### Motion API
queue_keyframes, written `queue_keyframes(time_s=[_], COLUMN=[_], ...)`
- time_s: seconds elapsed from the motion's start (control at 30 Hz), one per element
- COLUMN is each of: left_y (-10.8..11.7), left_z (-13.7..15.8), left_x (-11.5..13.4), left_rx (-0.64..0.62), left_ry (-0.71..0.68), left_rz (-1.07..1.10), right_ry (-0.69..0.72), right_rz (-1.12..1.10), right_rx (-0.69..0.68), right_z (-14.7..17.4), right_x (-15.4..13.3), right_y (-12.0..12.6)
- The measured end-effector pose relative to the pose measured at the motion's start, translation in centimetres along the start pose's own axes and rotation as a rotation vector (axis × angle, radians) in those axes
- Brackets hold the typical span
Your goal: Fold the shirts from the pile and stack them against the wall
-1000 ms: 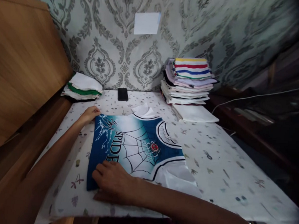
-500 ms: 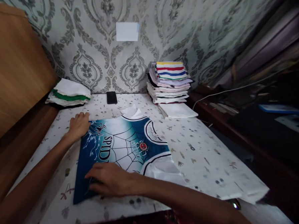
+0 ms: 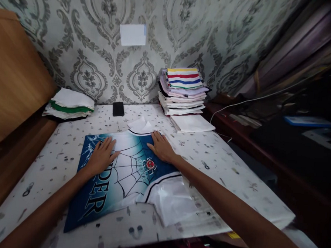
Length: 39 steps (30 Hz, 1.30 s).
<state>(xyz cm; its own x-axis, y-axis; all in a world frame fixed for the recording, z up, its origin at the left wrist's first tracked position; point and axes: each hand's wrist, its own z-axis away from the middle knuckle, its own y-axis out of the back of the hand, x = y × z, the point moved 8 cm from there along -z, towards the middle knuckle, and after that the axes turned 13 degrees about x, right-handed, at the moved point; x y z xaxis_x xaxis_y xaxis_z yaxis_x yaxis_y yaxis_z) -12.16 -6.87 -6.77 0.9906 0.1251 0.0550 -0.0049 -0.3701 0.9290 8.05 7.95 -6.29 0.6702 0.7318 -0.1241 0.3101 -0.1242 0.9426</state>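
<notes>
A blue and white T-shirt (image 3: 129,174) with a spider web print and large lettering lies flat on the table, its neck end toward the right. My left hand (image 3: 102,157) rests flat on the printed front near the hem end, fingers spread. On the blue part near the neck and far sleeve lies my right hand (image 3: 162,146), fingers stretched out. It covers part of the neckline. One white sleeve (image 3: 172,202) spreads toward the near edge; the other white sleeve (image 3: 141,125) shows small at the far side.
A tall stack of folded clothes (image 3: 182,93) stands at the back right, a folded white cloth (image 3: 192,123) before it. Smaller folded stack (image 3: 69,103) at back left. A black phone (image 3: 118,109) lies near the wall. Wooden furniture (image 3: 18,72) borders the left; a cable (image 3: 238,102) runs at right.
My right hand has moved from the near hem to the neck area. My left hand has shifted from the far hem corner onto the print. The lettering now shows more fully.
</notes>
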Motion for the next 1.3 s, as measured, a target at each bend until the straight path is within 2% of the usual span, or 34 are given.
queue_keyframes(time_s=[0.27,0.47,0.57,0.63,0.7,0.83,0.93,1.03,1.17,1.23,1.3], left_y=[0.9,2.6,3.7,4.4,4.6,4.0,2.8,2.0,2.4,3.3,4.4], left_z=[1.1,3.4,4.1,4.1,3.7,3.3,4.2,5.1,5.3,5.2,5.0], left_x=[-1.1,-3.3,-3.5,-1.9,1.6,10.7,15.1,16.3,14.8,13.8,12.6], left_rx=[-0.078,-0.139,-0.166,-0.169,-0.166,-0.179,-0.188,-0.189,-0.249,-0.302,-0.329], left_ry=[0.076,0.227,0.315,0.299,0.171,-0.196,-0.374,-0.427,-0.377,-0.337,-0.28], left_rz=[-0.053,-0.085,-0.1,-0.076,0.006,0.205,0.291,0.339,0.433,0.523,0.606], right_ry=[-0.115,-0.084,-0.091,-0.129,-0.12,0.135,0.24,0.213,0.184,0.225,0.334], right_rz=[0.0,-0.064,-0.158,-0.218,-0.255,-0.271,-0.229,-0.18,-0.189,-0.236,-0.323], right_rx=[-0.061,-0.022,-0.058,-0.064,-0.017,0.053,0.008,-0.03,0.002,0.054,0.066], right_z=[0.8,1.0,0.8,1.2,2.5,7.7,11.8,13.9,14.4,14.7,15.7], right_x=[2.1,3.5,4.1,4.2,3.1,-2.1,-4.0,-3.0,-1.7,-2.7,-4.8], right_y=[0.0,-0.5,-0.3,0.6,2.1,4.6,4.6,4.2,5.0,6.4,7.9])
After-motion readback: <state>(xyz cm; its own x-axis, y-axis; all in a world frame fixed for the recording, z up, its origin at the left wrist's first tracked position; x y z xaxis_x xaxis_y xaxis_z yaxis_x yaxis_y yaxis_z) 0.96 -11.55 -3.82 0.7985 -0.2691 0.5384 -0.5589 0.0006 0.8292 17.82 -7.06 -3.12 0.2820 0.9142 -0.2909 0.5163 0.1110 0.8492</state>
